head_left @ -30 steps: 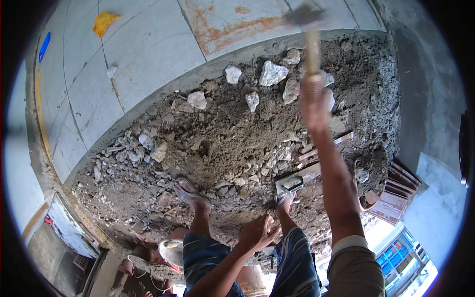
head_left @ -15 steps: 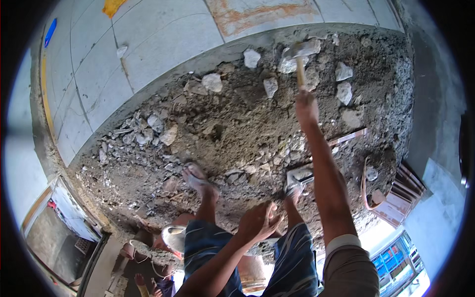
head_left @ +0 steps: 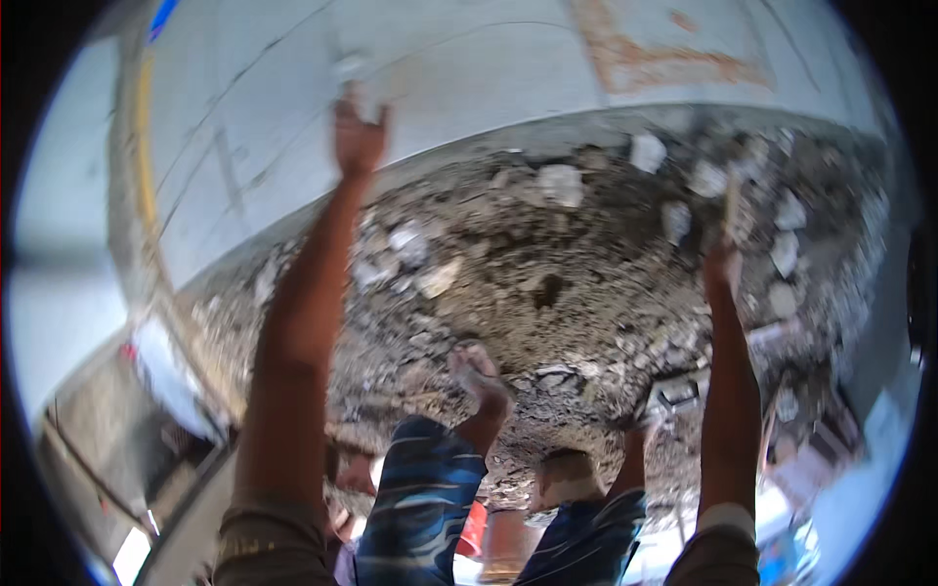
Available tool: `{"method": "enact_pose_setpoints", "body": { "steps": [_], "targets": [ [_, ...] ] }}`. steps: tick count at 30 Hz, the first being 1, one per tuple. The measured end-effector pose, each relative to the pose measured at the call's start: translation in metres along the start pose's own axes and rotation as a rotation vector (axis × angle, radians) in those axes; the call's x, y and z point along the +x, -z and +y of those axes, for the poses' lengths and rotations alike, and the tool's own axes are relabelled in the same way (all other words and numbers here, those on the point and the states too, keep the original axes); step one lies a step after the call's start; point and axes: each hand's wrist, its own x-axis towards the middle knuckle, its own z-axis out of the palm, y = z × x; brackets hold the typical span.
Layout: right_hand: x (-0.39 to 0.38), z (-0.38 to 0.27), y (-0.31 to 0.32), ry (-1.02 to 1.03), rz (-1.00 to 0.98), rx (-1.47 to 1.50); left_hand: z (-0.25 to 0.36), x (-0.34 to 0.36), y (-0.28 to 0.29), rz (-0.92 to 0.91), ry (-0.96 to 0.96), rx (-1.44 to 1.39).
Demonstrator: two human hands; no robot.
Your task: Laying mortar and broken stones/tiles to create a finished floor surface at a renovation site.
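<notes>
My right hand grips the wooden handle of a hammer; its head is blurred and merges with the pale rubble beyond. White stone chunks lie around the hammer, among them one stone to its left and another stone to its right. Stretched far forward over the light tiled floor, my left hand is empty, thumb apart from the fingers. Just beyond its fingertips is a small white stone on the tiles; blur hides whether they touch.
Broken earth and rubble spread between my feet and the tiled floor. A sandalled foot rests on the rubble. Reddish tile pieces lie at the right. A blue object sits at the far left.
My left arm has swung from between my knees out to the far left, and its hand has opened. The hammer remains in my right hand. The whole view has shifted and blurred.
</notes>
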Motion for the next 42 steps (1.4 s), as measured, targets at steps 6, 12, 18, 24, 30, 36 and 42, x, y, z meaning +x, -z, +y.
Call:
{"method": "enact_pose_setpoints", "body": {
  "steps": [6,12,18,24,30,36,42],
  "targets": [
    [-0.099,0.034,0.039,0.317,0.065,0.019,-0.062,0.132,-0.052,-0.325,-0.215,-0.188],
    [-0.269,0.019,0.102,-0.547,-0.235,0.64,0.022,0.058,-0.016,-0.067,-0.157,-0.394],
    [-0.29,0.008,0.131,-0.276,-0.227,0.491,0.219,-0.034,0.05,-0.303,-0.32,-0.98],
    [-0.241,-0.081,0.126,0.0,-0.078,0.548,0.278,-0.084,-0.002,-0.314,-0.511,-0.718],
    [-0.188,-0.14,0.071,0.584,0.376,0.733,0.248,-0.124,0.042,-0.192,-0.471,-0.665],
    [-0.13,-0.124,-0.031,-0.135,-0.319,0.305,0.179,-0.221,0.166,-0.791,-0.082,-0.654],
    [-0.187,-0.125,0.048,-0.015,0.092,0.857,0.224,-0.24,0.378,-1.471,0.397,-1.164]
  ]
}}
